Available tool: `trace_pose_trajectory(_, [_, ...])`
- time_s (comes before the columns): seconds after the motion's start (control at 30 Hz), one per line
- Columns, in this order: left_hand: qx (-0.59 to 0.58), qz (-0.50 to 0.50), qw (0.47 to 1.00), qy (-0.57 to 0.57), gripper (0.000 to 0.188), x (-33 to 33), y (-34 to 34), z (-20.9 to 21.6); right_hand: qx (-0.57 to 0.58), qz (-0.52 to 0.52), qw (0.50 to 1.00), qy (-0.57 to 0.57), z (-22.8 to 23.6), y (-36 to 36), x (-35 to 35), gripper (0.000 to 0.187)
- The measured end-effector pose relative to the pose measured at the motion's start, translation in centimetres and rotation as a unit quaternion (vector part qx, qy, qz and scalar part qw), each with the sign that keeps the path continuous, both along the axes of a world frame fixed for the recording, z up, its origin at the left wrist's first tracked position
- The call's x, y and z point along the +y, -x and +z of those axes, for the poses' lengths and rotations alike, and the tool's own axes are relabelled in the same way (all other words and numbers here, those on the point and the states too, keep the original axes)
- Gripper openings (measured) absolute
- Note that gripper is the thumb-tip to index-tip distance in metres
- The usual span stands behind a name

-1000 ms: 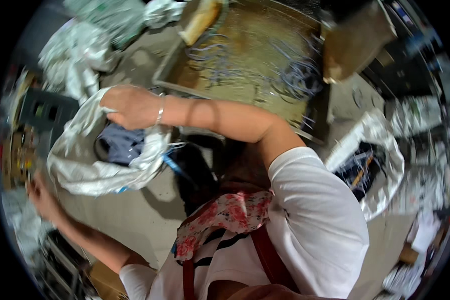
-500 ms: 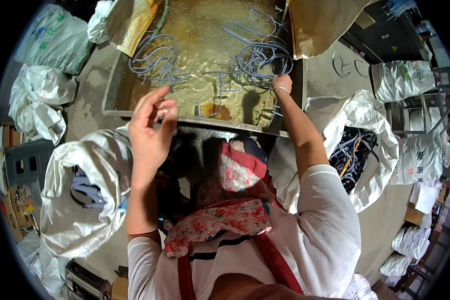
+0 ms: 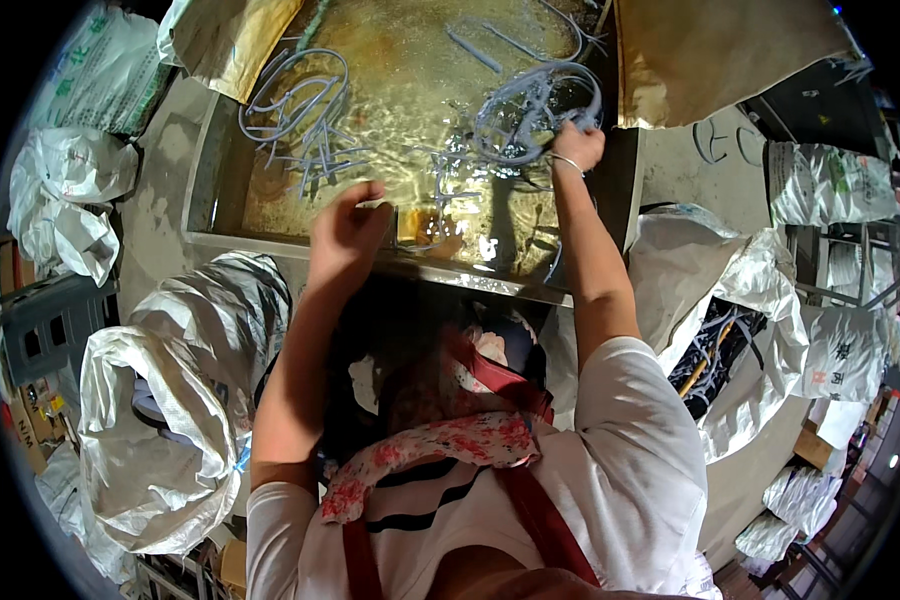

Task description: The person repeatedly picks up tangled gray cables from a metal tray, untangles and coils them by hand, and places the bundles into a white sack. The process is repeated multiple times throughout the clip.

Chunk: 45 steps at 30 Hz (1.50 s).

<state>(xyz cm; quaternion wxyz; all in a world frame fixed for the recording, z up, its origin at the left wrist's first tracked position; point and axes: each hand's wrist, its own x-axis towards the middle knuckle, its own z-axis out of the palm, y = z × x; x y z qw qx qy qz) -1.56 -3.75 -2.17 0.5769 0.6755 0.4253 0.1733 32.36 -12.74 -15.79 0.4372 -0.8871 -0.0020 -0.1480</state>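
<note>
A shallow metal tank (image 3: 270, 240) of clear, yellowish water lies in front of me. My right hand (image 3: 582, 147) is closed at the near right edge of a coil of grey rubber-like strips (image 3: 510, 150), which seems to be gripped at its rim. My left hand (image 3: 348, 238) hovers over the tank's near edge, fingers bent, a gap between thumb and forefinger, nothing visible in it. Beyond it, a second looped bunch of grey strips (image 3: 310, 95) rests in the water at the left. Short branched grey pieces (image 3: 452, 195) lie between the two bunches.
At my left stands an open white woven sack (image 3: 160, 490) with grey pieces inside. Another open sack (image 3: 770, 370) at my right holds dark and grey strips. Brown sheets (image 3: 720, 60) hang over the tank's far corners. A grey plastic crate (image 3: 55, 330) stands far left.
My left hand has shifted right and its fingers have curled in more. My right hand has moved slightly farther away and right, and the coil by it has changed shape. My view has shifted slightly.
</note>
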Motion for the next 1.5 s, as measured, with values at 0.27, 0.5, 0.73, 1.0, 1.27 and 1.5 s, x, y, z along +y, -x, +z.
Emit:
trace_pose_trajectory(0.27, [-0.169, -0.044, 0.971, -0.161, 0.023, 1.9, -3.8, -7.2, -0.049, 0.501, 0.862, 0.050, 8.7, 18.2, 5.8, 0.023])
trace_pose_trajectory(0.5, [-0.184, 0.313, 0.869, 0.335, 0.029, 6.2, -2.3, -7.9, -0.125, 0.471, 0.873, -0.016, 9.5, 11.7, 5.0, 0.028])
trace_pose_trajectory(0.73, [-0.195, 0.346, 0.883, 0.251, 0.023, 6.4, 0.4, -3.6, 0.067, 0.247, 0.953, 0.165, 1.4, -10.0, 7.3, 0.033])
trace_pose_trajectory(1.0, [-0.209, 0.312, 0.884, 0.278, 0.025, 7.0, 2.5, -2.1, 0.289, 0.316, 0.849, 0.310, -7.1, -13.0, 11.3, 0.054])
trace_pose_trajectory(1.27, [-0.231, 0.243, 0.915, 0.224, 0.035, 6.2, 1.1, -3.1, 0.418, 0.431, 0.799, 0.035, -3.1, -6.9, 7.6, 0.033])
trace_pose_trajectory(1.5, [-0.196, 0.105, 0.950, 0.221, 0.057, 4.8, -1.7, -5.2, 0.451, 0.581, 0.678, -0.008, 7.6, 0.9, 5.9, 0.030])
